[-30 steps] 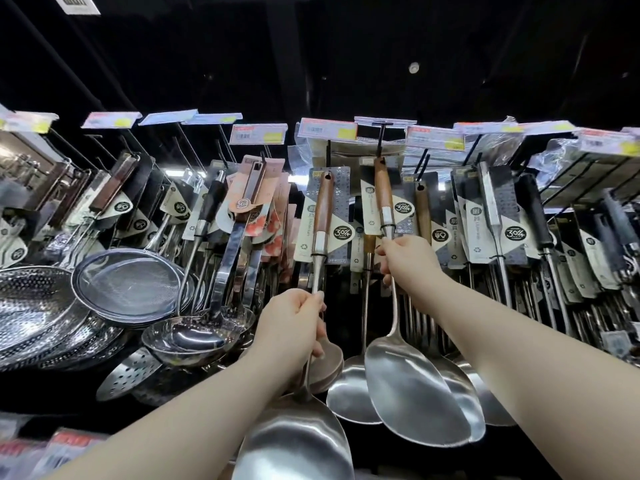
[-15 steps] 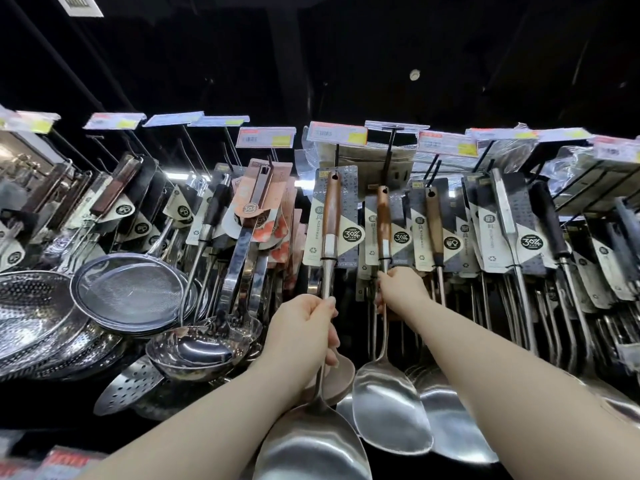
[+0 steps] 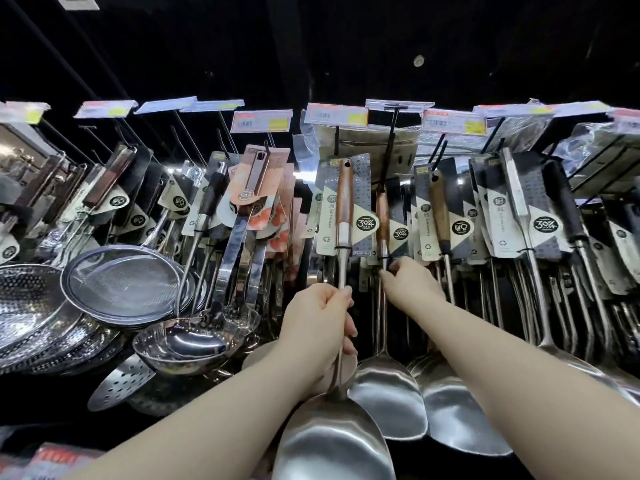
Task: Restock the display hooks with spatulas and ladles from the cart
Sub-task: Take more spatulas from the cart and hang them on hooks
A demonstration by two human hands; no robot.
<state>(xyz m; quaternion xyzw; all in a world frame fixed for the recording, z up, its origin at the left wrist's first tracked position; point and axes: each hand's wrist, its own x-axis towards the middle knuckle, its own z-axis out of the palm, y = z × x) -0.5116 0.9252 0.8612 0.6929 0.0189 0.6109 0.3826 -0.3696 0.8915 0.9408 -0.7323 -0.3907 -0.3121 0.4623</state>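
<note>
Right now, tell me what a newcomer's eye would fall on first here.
Up the middle, the left hand grips the shaft of a wood-handled spatula, its big steel blade filling the bottom centre, and the right hand pinches a second spatula just right of it. At left, round mesh skimmers gleam; price tags line the top.

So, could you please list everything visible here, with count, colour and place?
left spatula: one, steel with wooden handle, centre
right spatula: one, same colours, beside it, among hung stock
packaged utensils: many, steel, some dark-handled, right hooks
mesh skimmers: several, silver, left
ladle: one, steel, lower left
price tags: many, white and yellow, top row
hands: two; left hand grips left spatula, right hand pinches right spatula
</note>
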